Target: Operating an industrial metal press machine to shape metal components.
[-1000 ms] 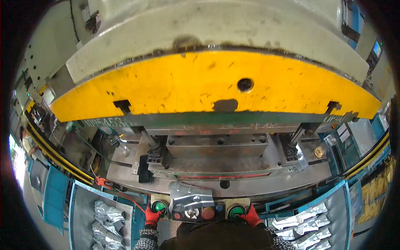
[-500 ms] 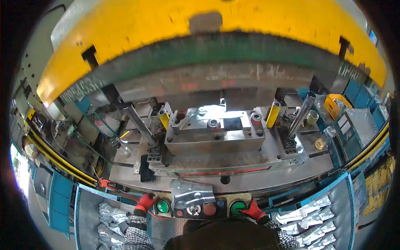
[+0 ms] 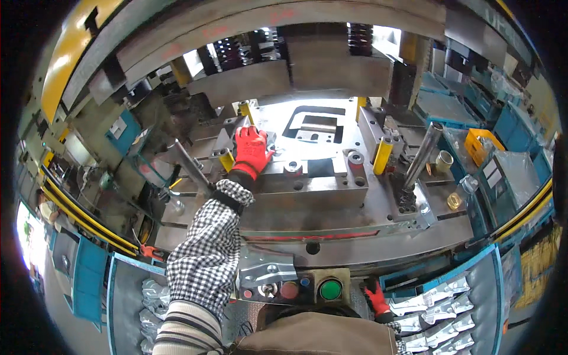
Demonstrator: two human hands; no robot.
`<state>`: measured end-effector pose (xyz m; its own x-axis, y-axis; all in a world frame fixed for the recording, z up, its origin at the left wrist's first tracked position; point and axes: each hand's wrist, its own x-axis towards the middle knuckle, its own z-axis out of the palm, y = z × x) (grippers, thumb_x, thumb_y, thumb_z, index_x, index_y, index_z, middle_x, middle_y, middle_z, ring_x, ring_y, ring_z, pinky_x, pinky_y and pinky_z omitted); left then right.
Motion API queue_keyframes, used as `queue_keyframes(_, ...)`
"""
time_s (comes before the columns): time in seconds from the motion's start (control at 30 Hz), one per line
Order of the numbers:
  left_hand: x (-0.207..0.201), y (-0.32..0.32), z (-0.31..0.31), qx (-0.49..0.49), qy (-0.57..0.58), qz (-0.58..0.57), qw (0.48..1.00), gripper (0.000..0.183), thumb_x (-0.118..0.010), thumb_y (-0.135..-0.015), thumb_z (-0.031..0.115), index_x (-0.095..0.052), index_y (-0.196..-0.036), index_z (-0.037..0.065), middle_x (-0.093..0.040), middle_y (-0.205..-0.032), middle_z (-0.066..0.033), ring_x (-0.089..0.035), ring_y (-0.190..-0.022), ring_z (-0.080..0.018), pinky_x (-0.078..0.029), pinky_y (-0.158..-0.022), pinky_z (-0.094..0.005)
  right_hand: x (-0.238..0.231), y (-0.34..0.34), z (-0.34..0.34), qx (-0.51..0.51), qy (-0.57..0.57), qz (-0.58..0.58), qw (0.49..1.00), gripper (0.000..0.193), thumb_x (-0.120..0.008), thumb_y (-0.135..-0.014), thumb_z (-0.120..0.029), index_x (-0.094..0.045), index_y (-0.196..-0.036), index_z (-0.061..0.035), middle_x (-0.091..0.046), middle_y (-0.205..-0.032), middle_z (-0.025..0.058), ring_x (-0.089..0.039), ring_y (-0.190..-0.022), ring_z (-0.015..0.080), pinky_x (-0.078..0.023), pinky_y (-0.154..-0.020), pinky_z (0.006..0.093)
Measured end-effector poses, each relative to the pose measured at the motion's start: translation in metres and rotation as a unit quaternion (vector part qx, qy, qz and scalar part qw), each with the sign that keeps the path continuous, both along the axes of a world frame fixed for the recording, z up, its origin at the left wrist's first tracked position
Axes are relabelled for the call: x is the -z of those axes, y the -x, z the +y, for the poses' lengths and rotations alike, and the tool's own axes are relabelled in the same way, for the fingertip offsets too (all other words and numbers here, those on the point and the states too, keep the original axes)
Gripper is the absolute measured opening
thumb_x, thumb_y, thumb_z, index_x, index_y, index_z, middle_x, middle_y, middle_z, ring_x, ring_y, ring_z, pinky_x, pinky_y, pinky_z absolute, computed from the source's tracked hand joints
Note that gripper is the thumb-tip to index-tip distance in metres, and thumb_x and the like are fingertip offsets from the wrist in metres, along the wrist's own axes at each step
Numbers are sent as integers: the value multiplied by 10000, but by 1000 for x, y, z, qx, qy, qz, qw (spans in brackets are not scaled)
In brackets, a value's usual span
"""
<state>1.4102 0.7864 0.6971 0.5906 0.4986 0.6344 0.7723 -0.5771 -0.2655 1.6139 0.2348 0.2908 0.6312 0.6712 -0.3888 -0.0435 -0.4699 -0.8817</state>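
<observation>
My left hand (image 3: 253, 149), in a red glove, reaches forward onto the left end of the lower die block (image 3: 302, 198). Its fingers are stretched over the top, with the thumb to the right. Beside it shows a small shiny metal piece (image 3: 271, 141), partly hidden by the glove. My right hand (image 3: 376, 299), also gloved in red with dark fingertips, is low at the right. It is nearest to the right bin of formed metal parts (image 3: 441, 299) and apart from the green button (image 3: 330, 289); its fingers are too unclear to read.
The upper press tool (image 3: 248, 83) hangs above the die. Steel guide posts (image 3: 423, 155) and yellow posts (image 3: 383, 156) stand around it. A formed metal part (image 3: 269, 269) lies on the control panel, which has a red button (image 3: 289, 290). Another parts bin (image 3: 127, 296) is at left.
The upper press tool has risen, uncovering the area behind the die. My left hand has moved from the left green button onto the die; my right hand has left the right button, moving rightward.
</observation>
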Motion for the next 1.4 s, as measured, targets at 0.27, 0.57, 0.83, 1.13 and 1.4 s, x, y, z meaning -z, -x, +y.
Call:
queue_keyframes(0.27,15,-21,45,-39,-4,-102,994,402,-696,-825,282,-654,-1153,53,-641,-1126,-220,-625,-1040,-375,-512,-906,-477,14,-144,-72,205,-112,-22,972,436,-716,-977,-220,-605,-1331,9,-695,-1181,92,-629,-1069,189,-500,-942,346)
queue_keyframes(0.57,-67,124,-108,237,79,-318,914,434,-543,-892,-109,-582,-1303,22,-686,-1137,-113,-668,-987,-211,-526,-885,-318,-63,-342,18,232,-186,83,951,392,-617,-1030,-412,-681,-1258,-99,-716,-954,24,-667,-782,141,-529,-664,289)
queue_keyframes(0.83,35,287,-224,87,347,-373,856,494,-494,-895,-74,-585,-1374,6,-682,-1232,-119,-637,-1029,-182,-523,-898,-309,-39,-396,67,191,-63,-30,979,361,-679,-972,-502,-663,-883,-153,-528,-654,-25,-475,-526,105,-397,-505,316)
queue_keyframes(1.13,213,217,-272,54,346,-422,836,515,-621,-872,-12,-572,-1384,14,-699,-1177,-192,-700,-955,-307,-551,-836,-385,-68,-406,90,82,-88,-155,981,463,-687,-966,-484,-706,-1189,-79,-636,-812,15,-542,-669,110,-459,-638,301)
queue_keyframes(1.4,244,251,-288,-112,289,-297,903,426,-763,-777,117,-647,-1183,64,-635,-1087,-167,-601,-1043,-403,-484,-895,-482,-150,-317,-35,3,-84,-469,879,448,-742,-929,-237,-637,-1285,15,-680,-1098,113,-594,-1053,226,-485,-929,370)
